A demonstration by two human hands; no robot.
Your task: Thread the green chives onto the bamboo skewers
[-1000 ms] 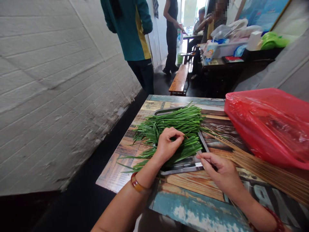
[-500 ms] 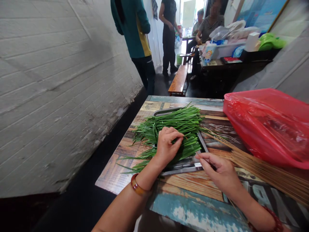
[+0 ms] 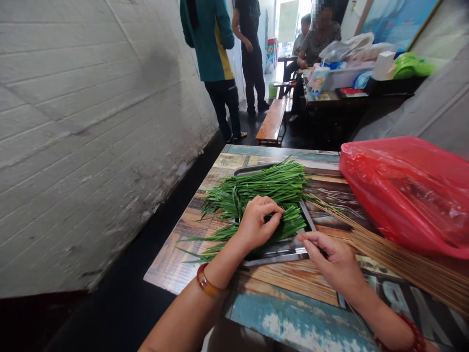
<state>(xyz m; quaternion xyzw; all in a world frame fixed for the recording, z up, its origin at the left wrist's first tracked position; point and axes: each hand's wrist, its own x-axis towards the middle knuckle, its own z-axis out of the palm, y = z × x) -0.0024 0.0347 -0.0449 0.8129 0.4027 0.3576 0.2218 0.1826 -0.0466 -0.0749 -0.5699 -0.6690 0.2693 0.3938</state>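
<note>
The left hand [image 3: 258,222] brings thumb and forefinger together over long, thin green leafy stalks [image 3: 264,183], which lie in a rectangular silver metal tray [image 3: 278,258] on the wood-patterned surface [image 3: 176,264]. The right hand [image 3: 335,256] is pinched at the tray's near right corner; what either pinch holds, I cannot tell. Thin tan wooden sticks [image 3: 395,259] lie beside a shiny red plastic bag [image 3: 403,190].
</note>
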